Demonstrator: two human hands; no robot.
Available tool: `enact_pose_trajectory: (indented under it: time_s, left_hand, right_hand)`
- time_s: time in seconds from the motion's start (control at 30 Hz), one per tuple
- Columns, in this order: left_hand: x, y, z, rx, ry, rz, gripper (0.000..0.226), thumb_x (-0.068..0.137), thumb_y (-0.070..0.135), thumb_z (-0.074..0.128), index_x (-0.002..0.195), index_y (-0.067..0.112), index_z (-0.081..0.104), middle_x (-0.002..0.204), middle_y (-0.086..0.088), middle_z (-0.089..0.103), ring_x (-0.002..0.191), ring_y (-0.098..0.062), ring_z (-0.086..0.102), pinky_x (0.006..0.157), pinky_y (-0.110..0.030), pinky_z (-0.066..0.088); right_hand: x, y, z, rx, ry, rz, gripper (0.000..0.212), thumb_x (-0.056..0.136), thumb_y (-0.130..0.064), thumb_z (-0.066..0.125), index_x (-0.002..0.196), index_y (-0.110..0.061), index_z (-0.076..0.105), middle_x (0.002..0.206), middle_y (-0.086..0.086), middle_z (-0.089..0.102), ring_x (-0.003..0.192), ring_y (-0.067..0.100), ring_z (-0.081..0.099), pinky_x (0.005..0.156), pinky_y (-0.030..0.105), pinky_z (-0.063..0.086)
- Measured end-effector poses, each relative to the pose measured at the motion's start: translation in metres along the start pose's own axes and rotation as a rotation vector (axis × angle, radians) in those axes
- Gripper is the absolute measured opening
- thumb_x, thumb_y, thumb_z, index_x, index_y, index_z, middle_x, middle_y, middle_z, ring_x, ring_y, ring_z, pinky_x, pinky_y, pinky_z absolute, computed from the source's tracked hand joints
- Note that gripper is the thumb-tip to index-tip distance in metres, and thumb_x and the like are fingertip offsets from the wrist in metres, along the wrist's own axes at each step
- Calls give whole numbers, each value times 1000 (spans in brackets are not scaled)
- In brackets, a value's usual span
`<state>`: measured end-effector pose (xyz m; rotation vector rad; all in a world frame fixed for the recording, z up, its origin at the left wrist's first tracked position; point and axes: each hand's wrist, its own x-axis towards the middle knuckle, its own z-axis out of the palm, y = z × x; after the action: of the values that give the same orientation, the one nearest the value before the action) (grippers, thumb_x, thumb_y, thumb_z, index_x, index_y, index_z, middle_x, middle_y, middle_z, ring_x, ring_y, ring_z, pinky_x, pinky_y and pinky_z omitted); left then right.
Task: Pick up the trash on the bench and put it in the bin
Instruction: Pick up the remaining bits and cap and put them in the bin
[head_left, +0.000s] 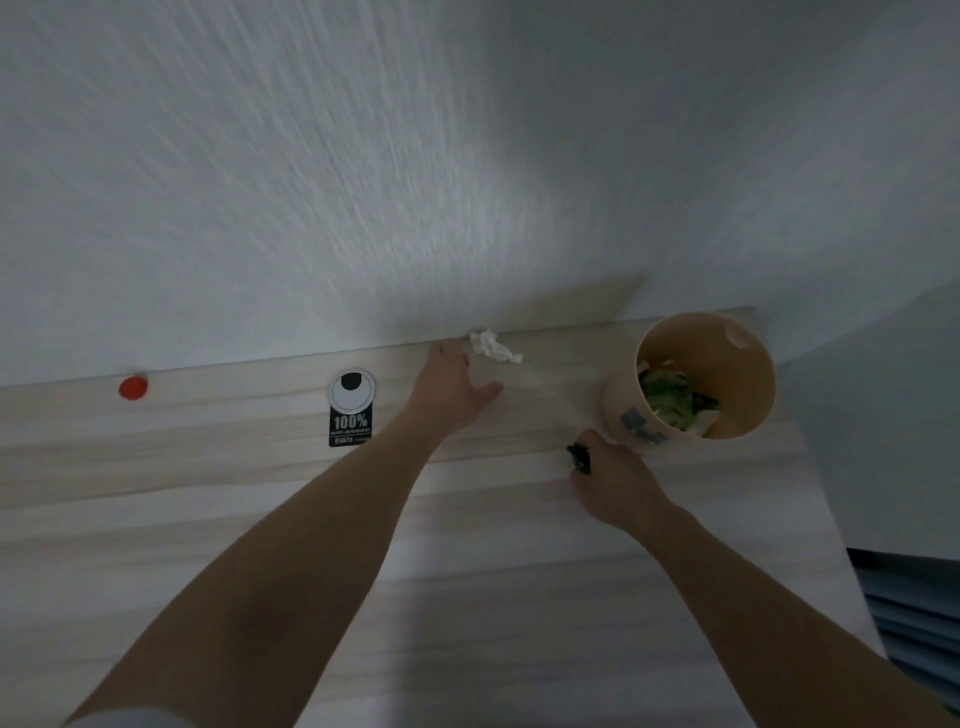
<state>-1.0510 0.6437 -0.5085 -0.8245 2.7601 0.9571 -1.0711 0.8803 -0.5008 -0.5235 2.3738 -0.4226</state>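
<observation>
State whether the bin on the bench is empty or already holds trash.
Not empty: green and white scraps show inside the open-topped bin.

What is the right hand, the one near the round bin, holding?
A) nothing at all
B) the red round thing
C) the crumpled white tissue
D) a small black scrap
D: the right hand pinches a small black scrap just beside the bin, while the white tissue lies by the wall and the red round thing sits far off to the left.
</observation>
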Motion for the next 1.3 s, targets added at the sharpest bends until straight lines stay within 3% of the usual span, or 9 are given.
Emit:
enact_pose_trajectory:
  time_s: [0.13, 0.33, 0.53, 0.63, 0.77, 0.9, 1.0, 1.17, 1.3]
  left_hand:
    - [15, 3, 19, 136, 45, 156, 70, 75, 42, 74, 122, 3, 41, 125, -15, 37, 114, -32, 42, 95, -41, 45]
    - [31, 5, 31, 166, 50, 313, 55, 75, 29, 75, 112, 0, 47, 116, -18, 44, 114, -35, 43, 93, -45, 46]
    - [41, 15, 48, -127, 179, 30, 70, 64, 41, 81, 111, 2, 46, 114, -11, 39, 105, -27, 44, 88, -38, 48]
    - [45, 24, 58, -39, 205, -69, 81, 67, 56, 75, 116, 1, 43, 118, -13, 41, 108, -30, 44, 90, -40, 46]
    - [47, 28, 67, 141, 244, -97, 65, 83, 50, 62, 119, -1, 44, 119, -19, 47, 106, -37, 48, 87, -43, 44]
    - [50, 15, 68, 272, 164, 32, 36, 93, 34, 47, 114, 7, 55, 116, -18, 53, 105, -36, 49, 85, -42, 42]
    - [49, 2, 65, 267, 115, 145, 34, 91, 30, 36, 102, 9, 60, 105, -18, 57, 101, -36, 52, 84, -43, 43]
    - [39, -4, 48, 0, 114, 88, 23, 93, 16, 42, 83, 1, 57, 87, -23, 56, 86, -34, 54, 75, -38, 38]
    - [28, -19, 37, -237, 126, 20, 22, 88, 10, 47, 67, 13, 39, 68, -11, 49, 65, -25, 48, 63, -36, 37]
  right_hand:
    - [6, 1, -1, 4, -8, -12, 16, 90, -25, 52, 103, -16, 48, 90, 7, 63, 81, 26, 59, 70, 36, 51]
    - [16, 1, 1, 10, 0, -19, 22, 89, -25, 54, 108, -16, 50, 96, 8, 64, 87, 28, 60, 70, 35, 48]
    - [19, 0, 4, 25, -14, -13, 21, 89, -24, 54, 109, -16, 50, 96, 8, 64, 87, 27, 59, 70, 35, 49]
    - [21, 1, 3, 26, -12, -18, 20, 88, -23, 53, 106, -16, 50, 94, 8, 64, 86, 28, 59, 68, 35, 47]
    - [20, 4, 3, 37, -17, -8, 21, 88, -23, 54, 107, -16, 50, 95, 9, 64, 86, 28, 59, 69, 36, 49]
    - [20, 5, 1, 35, -12, -6, 22, 88, -23, 54, 108, -15, 50, 97, 10, 65, 89, 29, 60, 73, 38, 52]
    - [19, 3, 0, 44, -15, -8, 21, 88, -23, 54, 108, -14, 50, 96, 10, 64, 87, 29, 60, 74, 40, 52]
    - [17, -3, 1, 46, -23, -10, 21, 89, -24, 53, 108, -15, 50, 96, 10, 64, 87, 29, 59, 73, 39, 52]
    - [14, -6, 1, 54, -29, -10, 19, 89, -23, 53, 106, -14, 49, 95, 11, 64, 85, 29, 58, 72, 38, 51]
